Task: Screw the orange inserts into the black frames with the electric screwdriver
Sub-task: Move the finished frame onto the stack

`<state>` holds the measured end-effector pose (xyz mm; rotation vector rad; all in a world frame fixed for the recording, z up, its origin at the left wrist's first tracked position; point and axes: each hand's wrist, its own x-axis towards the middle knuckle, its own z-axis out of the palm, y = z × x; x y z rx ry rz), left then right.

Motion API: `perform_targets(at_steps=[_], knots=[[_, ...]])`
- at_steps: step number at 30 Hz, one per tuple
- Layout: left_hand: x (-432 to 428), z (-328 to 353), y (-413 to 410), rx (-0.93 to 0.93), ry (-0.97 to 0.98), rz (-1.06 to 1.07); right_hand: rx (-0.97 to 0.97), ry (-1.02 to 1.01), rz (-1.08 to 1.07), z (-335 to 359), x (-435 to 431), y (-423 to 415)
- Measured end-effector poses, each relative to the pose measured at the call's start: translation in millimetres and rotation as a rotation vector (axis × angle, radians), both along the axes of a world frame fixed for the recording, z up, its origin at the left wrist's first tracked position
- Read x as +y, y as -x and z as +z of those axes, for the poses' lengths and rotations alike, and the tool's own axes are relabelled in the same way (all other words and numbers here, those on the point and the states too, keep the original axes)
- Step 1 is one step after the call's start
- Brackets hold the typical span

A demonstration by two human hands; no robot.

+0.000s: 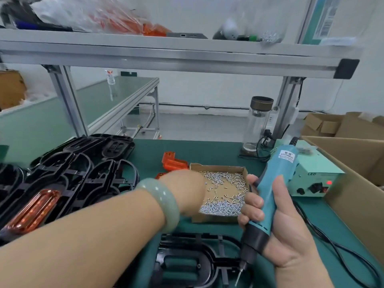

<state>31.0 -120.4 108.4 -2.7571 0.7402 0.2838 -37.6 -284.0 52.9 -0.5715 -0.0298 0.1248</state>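
Right hand (286,231) curls fingers (252,201) round screwdriver (272,190); left hand (185,192) over screws (224,183).

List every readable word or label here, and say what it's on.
"KEENW", rest cut off, characters above too small: white label on the electric screwdriver.
"LED": front of the pale green power box.
Sticker at upper right: blurred, unreadable.

A thick, rounded, pale green bangle (159,201) rings the left hand's (185,191) wrist; both forearms are bare
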Motion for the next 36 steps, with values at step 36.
perform_targets(at_steps=[36], knots=[[22.8,-48.3,68.8,-0.427,1.350,0.115,0.105,0.150,-0.034,-8.1,9.0,-8.0]])
